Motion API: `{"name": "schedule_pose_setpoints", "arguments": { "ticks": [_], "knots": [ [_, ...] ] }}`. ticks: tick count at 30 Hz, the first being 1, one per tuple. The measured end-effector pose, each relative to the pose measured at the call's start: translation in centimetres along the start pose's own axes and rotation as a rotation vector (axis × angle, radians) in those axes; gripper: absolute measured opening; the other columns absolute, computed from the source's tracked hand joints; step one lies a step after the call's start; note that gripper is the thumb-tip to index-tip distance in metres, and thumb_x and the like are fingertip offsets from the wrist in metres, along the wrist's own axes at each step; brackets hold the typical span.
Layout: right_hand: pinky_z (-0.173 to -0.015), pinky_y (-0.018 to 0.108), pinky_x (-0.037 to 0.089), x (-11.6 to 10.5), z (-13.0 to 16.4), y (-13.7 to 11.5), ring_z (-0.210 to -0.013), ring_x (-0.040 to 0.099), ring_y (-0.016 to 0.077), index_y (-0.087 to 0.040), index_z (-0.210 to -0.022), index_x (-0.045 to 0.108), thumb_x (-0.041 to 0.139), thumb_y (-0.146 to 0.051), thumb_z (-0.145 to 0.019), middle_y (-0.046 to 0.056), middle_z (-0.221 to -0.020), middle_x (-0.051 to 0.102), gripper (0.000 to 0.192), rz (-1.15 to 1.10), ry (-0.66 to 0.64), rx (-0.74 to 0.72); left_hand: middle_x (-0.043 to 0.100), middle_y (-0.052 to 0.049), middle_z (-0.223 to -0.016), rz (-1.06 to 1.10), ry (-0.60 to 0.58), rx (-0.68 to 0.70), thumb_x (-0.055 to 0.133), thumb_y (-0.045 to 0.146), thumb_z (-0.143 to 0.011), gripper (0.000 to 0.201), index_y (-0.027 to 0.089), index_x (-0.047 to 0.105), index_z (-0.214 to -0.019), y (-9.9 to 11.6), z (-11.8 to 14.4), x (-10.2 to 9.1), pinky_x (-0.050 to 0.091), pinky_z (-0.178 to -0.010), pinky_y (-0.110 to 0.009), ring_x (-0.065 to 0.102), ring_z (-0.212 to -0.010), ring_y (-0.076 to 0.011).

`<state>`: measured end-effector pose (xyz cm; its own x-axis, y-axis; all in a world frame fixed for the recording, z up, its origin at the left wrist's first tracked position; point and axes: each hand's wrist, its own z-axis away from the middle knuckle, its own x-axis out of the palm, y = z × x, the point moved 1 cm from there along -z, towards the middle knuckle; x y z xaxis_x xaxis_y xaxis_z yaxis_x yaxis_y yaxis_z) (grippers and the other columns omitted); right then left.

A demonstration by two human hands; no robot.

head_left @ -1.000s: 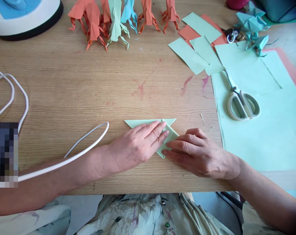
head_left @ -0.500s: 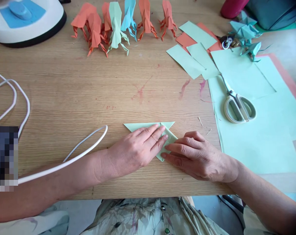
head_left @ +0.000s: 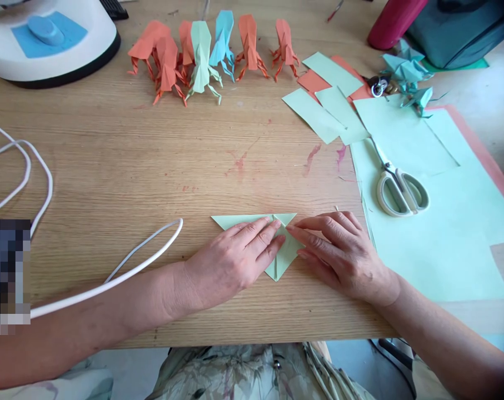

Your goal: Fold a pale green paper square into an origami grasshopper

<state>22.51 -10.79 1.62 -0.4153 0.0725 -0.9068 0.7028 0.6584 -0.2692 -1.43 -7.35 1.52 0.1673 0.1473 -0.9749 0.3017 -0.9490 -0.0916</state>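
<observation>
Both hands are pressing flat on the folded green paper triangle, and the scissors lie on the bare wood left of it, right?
Not quite. The head view shows the left hand and right hand pressing the folded green paper triangle, but the scissors lie to its right, on the large green sheet.

Both forearms come in low from the near edge of the table (head_left: pixel 110 166), bare to the elbow and angled toward each other. The left hand (head_left: pixel 230 258) lies palm down, fingers straight and close together, pointing up and to the right. The right hand (head_left: pixel 339 253) lies palm down too, fingers stretched leftward, its fingertips (head_left: pixel 291 229) almost meeting the left hand's.
</observation>
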Motion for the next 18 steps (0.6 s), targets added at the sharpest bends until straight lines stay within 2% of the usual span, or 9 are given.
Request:
{"name": "schedule_pose_setpoints", "arguments": {
  "ticks": [8, 18],
  "knots": [
    [-0.080, 0.041, 0.043, 0.33, -0.42, -0.11, -0.094, 0.059, 0.0255, -0.013, -0.126, 0.061, 0.056, -0.021, -0.097, 0.014, -0.113, 0.068, 0.031, 0.038, -0.049, 0.009, 0.055, -0.019, -0.144, 0.121, -0.011, -0.086, 0.050, 0.014, -0.097, 0.034, 0.009, 0.061, -0.129, -0.14, -0.12, -0.31, 0.054, -0.103, -0.041, 0.057, -0.130, -0.0294],
    [-0.079, 0.042, 0.042, 0.45, -0.65, -0.01, -0.092, 0.054, 0.0265, -0.013, -0.131, 0.058, 0.053, -0.028, -0.099, 0.015, -0.111, 0.064, 0.036, 0.078, -0.110, 0.015, 0.056, -0.021, -0.143, 0.156, -0.029, -0.101, 0.045, 0.012, -0.098, 0.036, 0.009, 0.063, -0.129, -0.18, -0.38, -0.47, 0.054, -0.103, -0.044, 0.055, -0.132, -0.0320]
  ]
}}
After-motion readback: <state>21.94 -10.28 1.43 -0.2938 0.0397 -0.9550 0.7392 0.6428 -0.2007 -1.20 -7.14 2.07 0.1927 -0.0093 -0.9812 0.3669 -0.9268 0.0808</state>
